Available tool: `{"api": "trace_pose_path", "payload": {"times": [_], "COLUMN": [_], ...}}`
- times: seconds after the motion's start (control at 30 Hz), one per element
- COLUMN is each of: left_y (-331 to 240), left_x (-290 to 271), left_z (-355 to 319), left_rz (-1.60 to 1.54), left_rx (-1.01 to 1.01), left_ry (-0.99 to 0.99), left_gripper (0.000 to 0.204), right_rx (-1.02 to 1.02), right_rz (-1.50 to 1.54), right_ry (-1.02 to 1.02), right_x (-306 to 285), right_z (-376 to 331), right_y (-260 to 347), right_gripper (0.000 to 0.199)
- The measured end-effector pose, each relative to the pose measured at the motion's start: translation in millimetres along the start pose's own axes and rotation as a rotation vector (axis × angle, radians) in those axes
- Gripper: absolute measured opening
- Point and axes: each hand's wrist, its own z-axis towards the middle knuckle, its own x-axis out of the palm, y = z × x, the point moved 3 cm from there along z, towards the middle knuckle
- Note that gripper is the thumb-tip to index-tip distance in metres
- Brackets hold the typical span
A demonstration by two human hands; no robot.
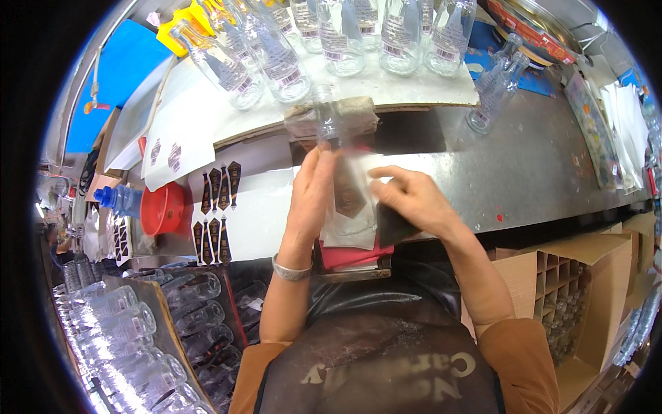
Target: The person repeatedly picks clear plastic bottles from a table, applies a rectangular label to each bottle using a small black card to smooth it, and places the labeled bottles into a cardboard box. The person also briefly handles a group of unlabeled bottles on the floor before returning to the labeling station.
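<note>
My left hand is closed around the side of a clear glass bottle, whose neck points away from me over a rolled pale cloth. On the bottle's body a dark, tie-shaped label shows, partly blurred. Just right of the bottle is my right hand, its fingers bent and thumb apart, with nothing visible between them. Under the bottle lie a white cloth and a pink-red cloth. Left of my left hand, a sheet holds several dark tie-shaped labels.
Upright bottles crowd the raised white board ahead; others stand at its right. A red tub sits left. Bottles lie in racks lower left. A divided cardboard box stands lower right, near the metal table's edge.
</note>
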Motion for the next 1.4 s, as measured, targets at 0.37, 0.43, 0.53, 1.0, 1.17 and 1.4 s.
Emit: {"api": "trace_pose_path", "payload": {"times": [0.37, 0.43, 0.53, 1.0, 1.17, 1.4], "left_y": [-4, -6, -8, 1, -4, -18], "left_x": [-6, -5, 0, -6, -4, 1], "left_z": [-66, -67, -69, -81, -80, -70], "left_rz": [0.509, 0.518, 0.508, 0.69, 0.741, 0.95], "left_rx": [0.218, 0.209, 0.205, 0.384, 0.398, 0.551], "left_ry": [0.021, 0.008, 0.0, 0.115, 0.081, 0.154], "left_gripper": [0.096, 0.096, 0.098, 0.124, 0.123, 0.11], "right_rx": [-0.746, -0.765, -0.865, -0.714, -0.892, -0.342], "right_rz": [-0.306, -0.478, -0.563, -0.612, -0.481, -0.08], "right_ry": [-0.164, -0.228, -0.129, 0.115, -0.244, 0.215], "right_x": [-16, -18, -10, 4, -15, -13], "right_z": [40, 56, 55, 2, 36, -57], "right_y": [79, 93, 106, 85, 82, 32], "right_gripper": [0.033, 0.034, 0.032, 0.028, 0.028, 0.028]}}
